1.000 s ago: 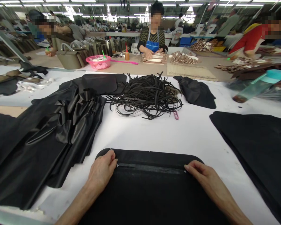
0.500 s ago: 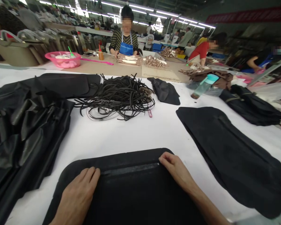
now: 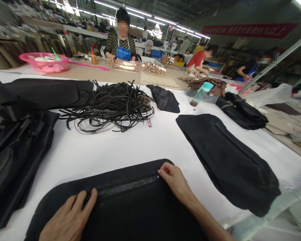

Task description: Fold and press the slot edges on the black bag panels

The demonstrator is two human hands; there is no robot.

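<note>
A black fabric panel (image 3: 130,211) with rounded corners lies right in front of me on the white table (image 3: 140,144). A grey strip (image 3: 129,185) runs along its folded top edge. My left hand (image 3: 70,219) lies flat on the panel at the strip's left end, fingers stretched out. My right hand (image 3: 174,180) rests at the strip's right end with its fingertips curled and pressed onto the fold.
A tangle of black straps (image 3: 110,105) lies in the table's middle, a pink tool (image 3: 149,123) beside it. Black fabric piles lie at left (image 3: 17,134), right (image 3: 225,157) and far (image 3: 165,98). A teal-capped bottle (image 3: 199,93) lies beyond. People work at the far tables.
My view has swung to the right, so the panel and both hands now sit lower and further left. My left hand has flattened from a curled grip to stretched fingers.
</note>
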